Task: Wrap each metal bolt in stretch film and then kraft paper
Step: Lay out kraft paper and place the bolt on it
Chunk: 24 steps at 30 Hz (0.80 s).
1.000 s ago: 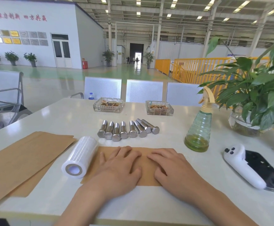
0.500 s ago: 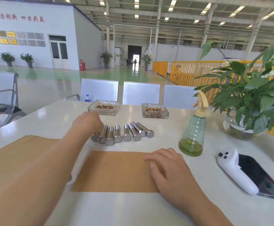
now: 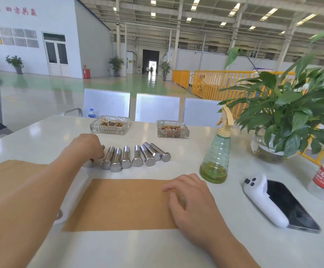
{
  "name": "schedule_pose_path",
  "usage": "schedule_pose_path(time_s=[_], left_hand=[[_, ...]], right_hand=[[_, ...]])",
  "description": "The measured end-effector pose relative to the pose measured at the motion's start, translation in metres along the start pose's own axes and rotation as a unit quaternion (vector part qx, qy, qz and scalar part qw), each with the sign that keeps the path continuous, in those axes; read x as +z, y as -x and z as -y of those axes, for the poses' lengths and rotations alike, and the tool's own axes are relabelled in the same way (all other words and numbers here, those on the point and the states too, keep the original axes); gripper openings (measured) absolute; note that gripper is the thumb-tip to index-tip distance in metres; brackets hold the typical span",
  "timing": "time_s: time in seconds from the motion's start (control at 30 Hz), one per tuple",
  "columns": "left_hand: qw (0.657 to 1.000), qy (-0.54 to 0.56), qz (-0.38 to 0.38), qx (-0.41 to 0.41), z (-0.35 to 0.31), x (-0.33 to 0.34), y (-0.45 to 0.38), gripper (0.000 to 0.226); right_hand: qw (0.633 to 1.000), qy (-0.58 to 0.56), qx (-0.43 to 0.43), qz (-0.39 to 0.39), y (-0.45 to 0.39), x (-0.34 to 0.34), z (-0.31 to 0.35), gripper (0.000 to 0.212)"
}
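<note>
**Me:** While my right hand (image 3: pixel 188 198) lies flat on the kraft sheet (image 3: pixel 124 205), fingers relaxed and pinning its right end, my left hand (image 3: pixel 86 147) is out at the left end of the bolt row (image 3: pixel 136 156). Its fingers curl down round the endmost bolt (image 3: pixel 89 163); only the head peeks out below my knuckles.

**Partner:** Got it firmly, then?

**Me:** It looks like a pinch, though the fingertips are hidden, so I judge rather than know. Six more bolts lie side by side just right of it, heads toward me, the nearest one close to my fingers.

**Partner:** How do you lift without scattering them?

**Me:** Straight up first, I think, then back toward me. They're round and smooth; a sideways drag would likely knock the neighbour and roll the row.

**Partner:** And the film?

**Me:** Film roll (image 3: pixel 74 192) lies under my left forearm, touching the sheet's left edge, mostly covered. Film comes first, so I'd bring the bolt down beside the roll, not onto the paper.

**Partner:** Anything in the way?

**Me:** Spray bottle (image 3: pixel 215 157) stands near the sheet's far right corner, well clear of the left hand's path.
</note>
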<state>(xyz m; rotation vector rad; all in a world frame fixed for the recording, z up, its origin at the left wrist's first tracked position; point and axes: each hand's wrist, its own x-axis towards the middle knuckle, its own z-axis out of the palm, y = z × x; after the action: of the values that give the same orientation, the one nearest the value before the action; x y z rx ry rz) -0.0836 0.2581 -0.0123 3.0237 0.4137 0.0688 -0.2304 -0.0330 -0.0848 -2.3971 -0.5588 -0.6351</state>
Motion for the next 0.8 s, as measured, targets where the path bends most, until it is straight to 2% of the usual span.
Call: schedule_pose_path(time_s=[0.1,0.17,0.3,0.4,0.5,0.67,0.8], left_hand=[[0.998,-0.006,-0.050,0.027,-0.002,-0.023,0.014,0.032],[0.995,-0.005,-0.064,0.073,-0.008,-0.044,0.029,0.031],[0.968,0.024,-0.025,0.250,-0.028,-0.058,0.079,0.021],[0.935,0.028,0.035,0.353,-0.042,-0.029,0.118,0.007],[0.926,0.040,0.046,0.373,-0.047,0.011,0.137,0.004],[0.917,0.100,-0.012,0.387,-0.031,0.037,0.144,0.012],[0.907,0.112,-0.050,0.402,-0.025,0.044,0.145,0.016]], right_hand=[[1.000,-0.001,0.002,-0.007,-0.001,0.001,0.001,0.026],[1.000,-0.002,0.009,-0.015,-0.002,0.001,0.001,0.027],[0.998,-0.012,0.036,-0.056,-0.003,-0.001,0.001,0.024],[0.996,-0.011,0.051,-0.067,-0.002,-0.002,-0.001,0.021],[0.998,0.010,0.047,-0.038,0.000,-0.003,-0.002,0.014],[0.997,0.040,0.054,-0.023,-0.001,-0.002,-0.002,0.009],[0.997,0.058,0.038,0.040,-0.001,0.000,0.000,0.029]])
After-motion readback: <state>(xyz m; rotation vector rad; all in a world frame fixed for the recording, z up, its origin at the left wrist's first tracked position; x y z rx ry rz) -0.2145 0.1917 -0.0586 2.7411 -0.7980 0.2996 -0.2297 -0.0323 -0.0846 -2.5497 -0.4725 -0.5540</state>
